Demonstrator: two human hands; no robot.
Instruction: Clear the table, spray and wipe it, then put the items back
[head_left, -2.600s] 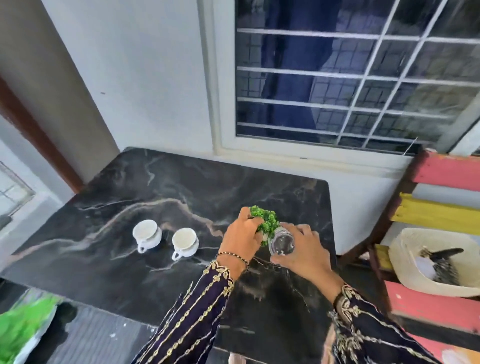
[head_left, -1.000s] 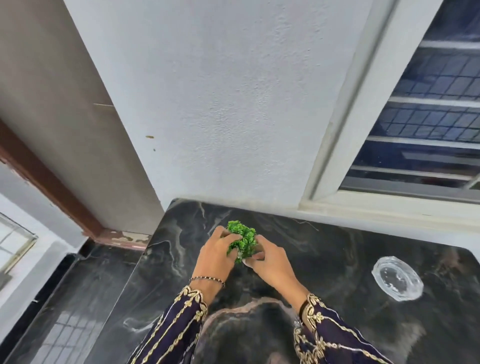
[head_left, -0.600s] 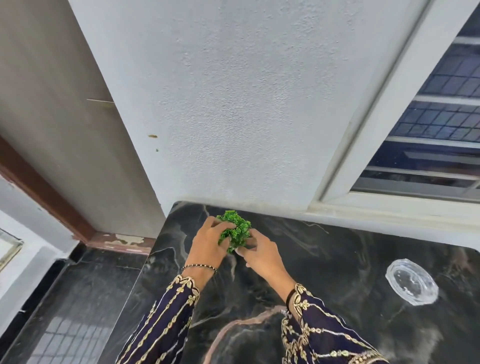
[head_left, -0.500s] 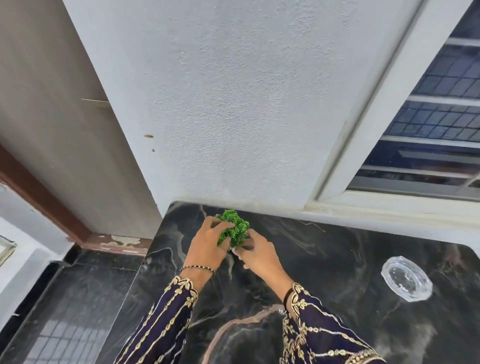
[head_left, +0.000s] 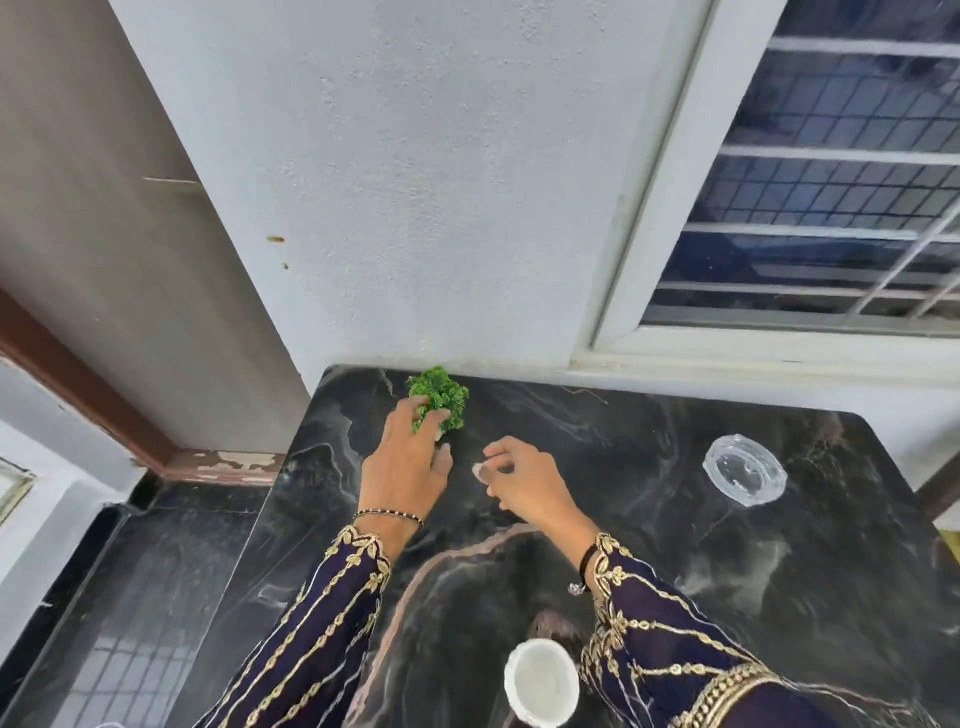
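The head view looks down on a black marble table (head_left: 649, 519) pushed against a white wall (head_left: 415, 182), with a barred window (head_left: 831, 182) at two o'clock. A small green plant (head_left: 439, 396) stands on the table at its far left corner, about eleven o'clock from the picture's middle, close to the wall. The left hand (head_left: 405, 462) reaches to it from below; its fingers (head_left: 415, 415) lie against the foliage and partly among it, loosely curled, though whether they truly clasp the plant or only touch it cannot be told. The right hand (head_left: 524, 478) is just beside, at the plant's four o'clock, apart from it, with fingers bent in a half-open curl and nothing in it. A clear glass dish (head_left: 744, 470) sits on the table at three o'clock, well apart from both hands. A white cup (head_left: 542, 683) stands near the lower edge at six o'clock, touching the right sleeve (head_left: 675, 649) in the picture. Both sleeves are dark with gold embroidery, and a beaded bracelet (head_left: 389, 515) circles the left wrist.
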